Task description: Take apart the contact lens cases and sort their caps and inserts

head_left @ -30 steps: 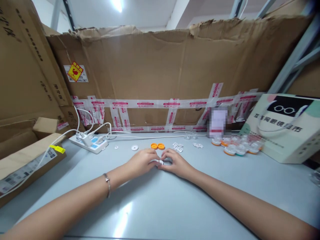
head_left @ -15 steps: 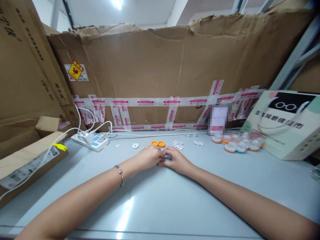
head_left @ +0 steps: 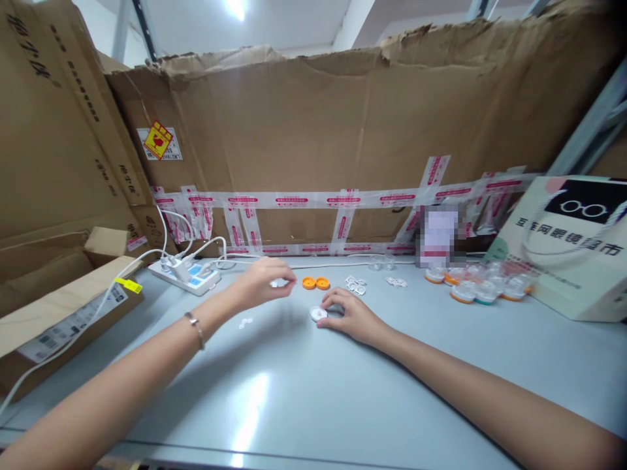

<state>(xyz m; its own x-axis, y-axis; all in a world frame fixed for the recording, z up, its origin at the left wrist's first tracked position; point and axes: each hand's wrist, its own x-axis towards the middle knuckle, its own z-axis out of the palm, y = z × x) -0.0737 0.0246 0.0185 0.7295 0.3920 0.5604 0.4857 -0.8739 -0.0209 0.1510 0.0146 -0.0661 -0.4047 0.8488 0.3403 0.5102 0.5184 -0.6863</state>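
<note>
- Holding a white disc (head_left: 317,314) by its edge, the right hand (head_left: 350,314) has thumb and fingertips on either side of it; the disc is at or just above the bench (head_left: 294,398), in front of the orange rings.
- The left hand (head_left: 259,282) hovers to the left of the disc, fingers curled and tips near the thumb; whether anything is pinched there I cannot tell. It touches neither the disc nor the right hand.
- Looks done: a cluster of clear-topped units (head_left: 463,292) with orange or teal bases stands on the right near the paper bag (head_left: 563,261). Base and top appear joined in each, so these seem put together.
- In hand: the disc has a small raised part at its middle, too small to make out, so I cannot say how complete it is.
- Looks left: two orange rings (head_left: 316,282) lie side by side with no clear top on them. Two groups of white printed pieces (head_left: 355,285) (head_left: 396,282), some clear cups (head_left: 381,262) at the back and small white bits (head_left: 246,322) on the left all lie loose.
- On balance, the piece in hand seems at an early stage, with most parts not yet joined.
</note>
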